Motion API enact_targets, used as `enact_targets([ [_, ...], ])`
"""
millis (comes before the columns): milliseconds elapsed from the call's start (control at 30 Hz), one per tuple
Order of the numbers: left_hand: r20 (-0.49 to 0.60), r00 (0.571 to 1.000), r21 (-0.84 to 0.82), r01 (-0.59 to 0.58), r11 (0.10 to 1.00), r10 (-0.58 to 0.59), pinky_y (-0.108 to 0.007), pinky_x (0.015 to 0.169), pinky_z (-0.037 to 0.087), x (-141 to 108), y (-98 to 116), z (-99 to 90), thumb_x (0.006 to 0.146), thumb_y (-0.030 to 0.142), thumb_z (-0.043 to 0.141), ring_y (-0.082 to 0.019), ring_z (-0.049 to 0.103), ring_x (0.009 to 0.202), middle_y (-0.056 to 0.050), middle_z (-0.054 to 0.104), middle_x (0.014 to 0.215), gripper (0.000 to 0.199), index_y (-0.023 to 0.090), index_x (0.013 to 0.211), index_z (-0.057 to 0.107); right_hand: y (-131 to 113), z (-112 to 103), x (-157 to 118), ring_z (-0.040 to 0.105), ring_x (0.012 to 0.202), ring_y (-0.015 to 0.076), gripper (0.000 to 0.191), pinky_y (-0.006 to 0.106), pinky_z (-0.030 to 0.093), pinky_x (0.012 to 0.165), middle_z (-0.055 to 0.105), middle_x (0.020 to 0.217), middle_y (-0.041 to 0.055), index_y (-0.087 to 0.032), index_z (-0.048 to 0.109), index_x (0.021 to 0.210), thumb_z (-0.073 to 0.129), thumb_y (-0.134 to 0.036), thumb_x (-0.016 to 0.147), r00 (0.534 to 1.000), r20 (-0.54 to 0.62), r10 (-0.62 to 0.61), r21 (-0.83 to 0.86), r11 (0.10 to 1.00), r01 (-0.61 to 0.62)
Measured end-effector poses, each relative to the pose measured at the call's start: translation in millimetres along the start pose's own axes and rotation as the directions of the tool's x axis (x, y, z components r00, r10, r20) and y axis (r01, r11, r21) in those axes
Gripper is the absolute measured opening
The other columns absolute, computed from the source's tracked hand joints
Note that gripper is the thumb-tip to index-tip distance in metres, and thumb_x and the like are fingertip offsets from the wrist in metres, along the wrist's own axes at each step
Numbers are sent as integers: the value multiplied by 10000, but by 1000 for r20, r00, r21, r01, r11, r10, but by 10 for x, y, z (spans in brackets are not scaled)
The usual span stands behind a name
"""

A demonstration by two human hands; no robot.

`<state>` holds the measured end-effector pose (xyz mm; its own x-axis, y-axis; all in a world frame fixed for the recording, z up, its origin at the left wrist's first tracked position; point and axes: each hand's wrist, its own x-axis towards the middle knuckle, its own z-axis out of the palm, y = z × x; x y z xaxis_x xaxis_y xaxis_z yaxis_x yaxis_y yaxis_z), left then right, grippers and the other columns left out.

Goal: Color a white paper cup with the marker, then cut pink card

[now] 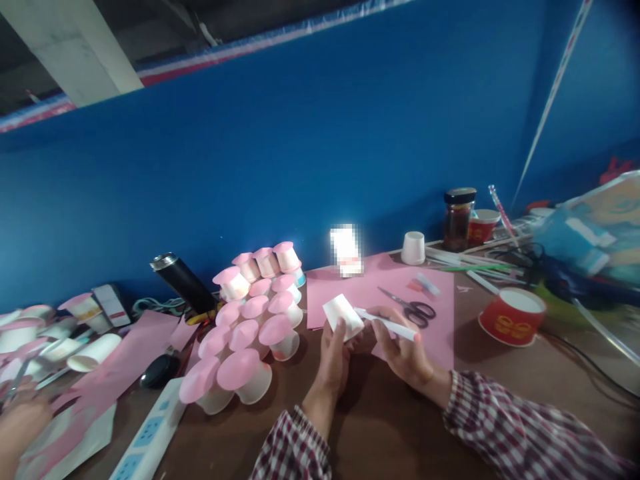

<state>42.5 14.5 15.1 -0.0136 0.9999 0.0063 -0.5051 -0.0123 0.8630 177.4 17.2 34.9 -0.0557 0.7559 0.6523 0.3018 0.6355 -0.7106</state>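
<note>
My left hand (336,353) is wrapped around a small white paper cup (342,316), tilted on its side. A white marker pen (390,325) with a reddish end is pinched in my right hand (403,350). The pen's tip is close to the cup's side; whether they touch I cannot tell. Beneath and beyond my hands lie pink paper sheets (340,285). On them rest black-handled scissors (413,310) and a small pink-and-clear item (425,285), too blurred to name. To the left stand several paper cups (257,383) topped with pink paper discs (239,369).
At left are a black thermos (184,283), a mouse (160,371), a power strip (150,433) and another person's hand (23,420). At right are a red paper bowl (510,327), a dark jar (459,220), an upturned white cup (413,248) and a plastic bag (590,233).
</note>
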Motion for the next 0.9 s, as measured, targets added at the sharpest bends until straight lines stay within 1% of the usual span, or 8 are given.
enact_targets([
  [100,-7,1000,57,-29,998,30,-310,778,468,-1,-21,-23,780,348,670,-165,631,807,-67,665,939,328,162,1032,575,25,3,-6,660,749,177,146,255,532,592,669,876,59,-193,577,990,471,-267,922,1000,5,14,12,1000,-14],
  [200,-7,999,56,-37,998,37,-311,795,466,-2,-16,-16,764,296,690,-162,627,817,-59,659,931,309,156,1012,570,48,14,-13,647,712,167,140,244,524,553,663,856,52,-200,571,979,467,-275,925,999,20,30,27,999,-30],
  [400,3,999,5,-39,999,39,-341,856,464,-6,32,27,770,269,679,-195,633,913,-74,660,1003,328,167,1057,557,43,21,-9,649,762,179,156,262,536,591,672,883,63,-205,575,969,449,-290,931,1000,17,9,-1,1000,-9],
  [600,-17,998,41,-64,997,65,-345,846,469,-13,28,6,775,279,669,-209,636,921,-81,656,1025,345,175,1083,553,44,25,-9,648,720,178,177,266,537,556,673,853,56,-210,589,971,442,-299,931,1000,-5,-21,-16,1000,21],
  [700,1,998,49,-62,997,62,-343,842,470,-18,25,6,761,270,684,-209,635,909,-85,657,1004,343,163,1063,563,24,14,-8,650,714,182,180,276,551,591,675,837,53,-214,597,969,457,-317,923,1000,1,-25,-19,1000,25],
  [833,19,998,21,-53,998,53,-316,795,471,-25,25,15,753,238,695,-181,633,845,-57,654,931,315,170,1028,557,-23,-7,1,642,664,189,226,289,553,558,676,804,57,-245,614,941,425,-370,933,999,35,-37,-16,999,38],
  [900,16,999,13,-44,999,44,-314,779,471,-29,28,22,746,240,702,-179,634,823,-49,653,902,319,173,1019,553,-36,-9,5,642,665,194,230,306,559,591,675,800,61,-247,611,935,419,-373,936,998,36,-41,-20,999,42],
])
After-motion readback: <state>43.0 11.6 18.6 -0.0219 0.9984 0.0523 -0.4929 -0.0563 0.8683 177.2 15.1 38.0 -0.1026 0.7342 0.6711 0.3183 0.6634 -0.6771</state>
